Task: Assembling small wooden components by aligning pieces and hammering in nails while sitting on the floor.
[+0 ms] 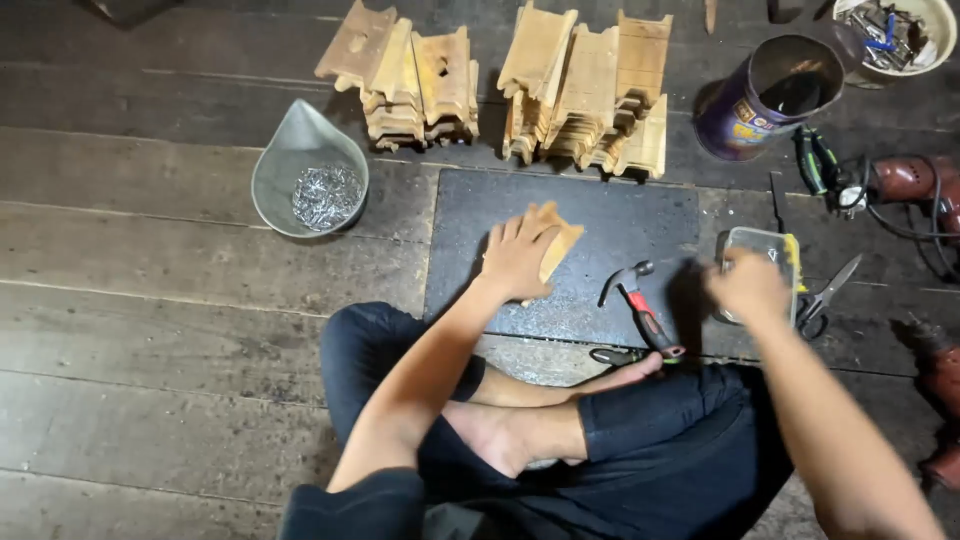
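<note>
We sit cross-legged on a dark plank floor (150, 330), looking down at our own two hands. In front of our knees lies a dark mat (600, 215) — our landmark for everything else.

On the mat's near-left part, our left hand (518, 255) lies flat, fingers spread, pressing down on a small notched wooden piece (560, 240) that pokes out from under the fingers on the right. Our right hand (748, 285) is blurred over a small clear plastic box (762, 245) at the mat's right edge; the fingers look curled, but we cannot tell whether they hold anything.

A hammer (640, 305) with a red and black handle lies loose on the mat between the two hands, touched by neither. Scissors (828, 292) lie just right of the box. Beyond the mat's far edge stand two stacks of similar wooden pieces (585, 95). Left of the mat sits a grey metal pan of nails (310, 180). Far right of the mat stands an open purple can (765, 95), with a red power drill (905, 180) beside it.

As we judge it, the step in hand is steadying the wooden piece while the right hand fetches something small from the box. The next move would call for keeping the piece pinned and bringing the right hand back toward it — or to the hammer.
</note>
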